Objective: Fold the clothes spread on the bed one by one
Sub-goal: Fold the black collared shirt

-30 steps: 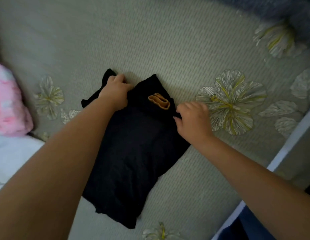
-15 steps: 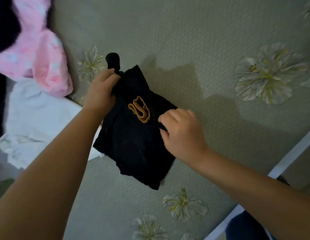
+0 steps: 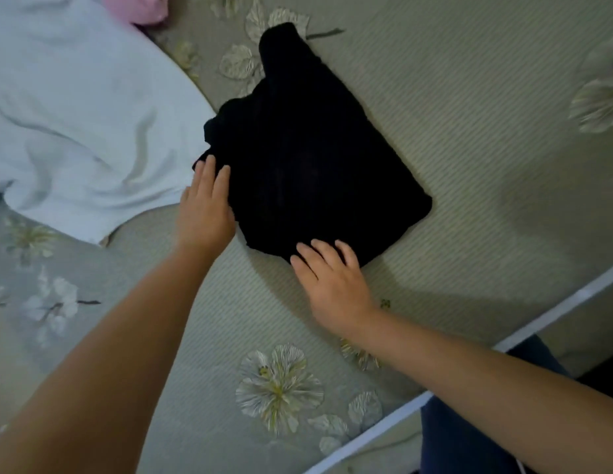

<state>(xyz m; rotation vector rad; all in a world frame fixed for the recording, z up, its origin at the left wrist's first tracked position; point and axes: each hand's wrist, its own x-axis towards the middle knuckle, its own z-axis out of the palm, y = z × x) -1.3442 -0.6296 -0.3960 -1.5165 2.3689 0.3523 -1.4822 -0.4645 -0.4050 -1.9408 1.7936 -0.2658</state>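
A folded black garment lies flat on the bed as a rough square, one narrow end sticking out at the far side. My left hand rests with straight fingers on its left near corner. At the near edge, my right hand lies flat with spread fingers touching the fabric. Neither hand grips the cloth. The orange label seen earlier is hidden.
A white garment lies spread to the left, touching the black one. A pink garment shows at the top edge. The grey-green floral bedsheet stretches to the right. The bed's white edge runs diagonally at the lower right.
Both hands gripped the black garment and carried it left toward the white one. Now it lies folded on the bed, label side hidden, and both hands have let go and lie flat on it.
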